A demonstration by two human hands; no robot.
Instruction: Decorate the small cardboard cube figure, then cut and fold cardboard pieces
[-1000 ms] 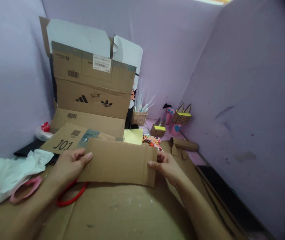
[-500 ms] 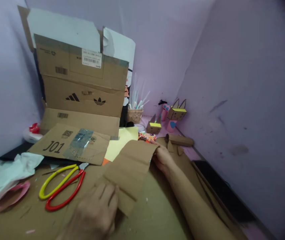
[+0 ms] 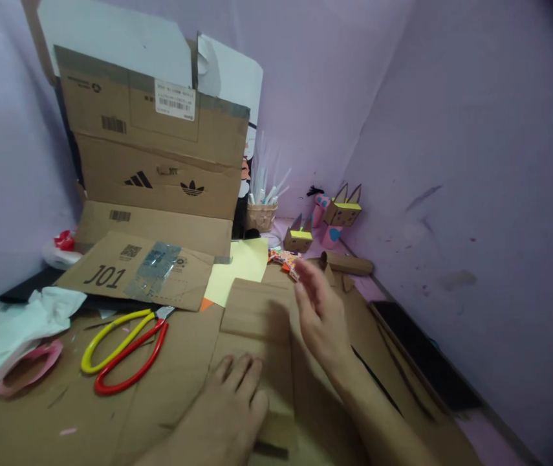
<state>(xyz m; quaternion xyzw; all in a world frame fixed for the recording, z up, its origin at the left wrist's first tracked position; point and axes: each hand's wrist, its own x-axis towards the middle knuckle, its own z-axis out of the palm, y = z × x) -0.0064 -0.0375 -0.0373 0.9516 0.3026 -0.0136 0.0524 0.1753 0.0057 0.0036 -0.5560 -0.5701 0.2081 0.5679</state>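
Left hand point(image 3: 225, 408) open, flat on cardboard strip point(image 3: 273, 351); right hand point(image 3: 322, 317) open, empty. Panel point(image 3: 123, 266) reads "J01"; carton point(image 3: 154, 155) bears Adidas logos point(image 3: 191, 188).

We see two bare hands over a creased cardboard strip point(image 3: 259, 307) lying on a big cardboard sheet point(image 3: 86, 421). Left hand point(image 3: 230, 398): palm down, fingers spread on the strip. Right hand point(image 3: 322, 317): fingers extended, by the strip's right edge; we can't tell if it touches. Scissors point(image 3: 133, 348), one yellow handle, one red, lie left of the strip. Yellow paper point(image 3: 244, 265) sits just beyond it, next to a panel marked J01 point(image 3: 106, 275). Further back we log an unfolded box point(image 3: 160, 168) standing up, a basket point(image 3: 261, 217) of white sticks, and two eared box figures point(image 3: 298, 241). Black slab point(image 3: 422, 356) far right, along the wall.
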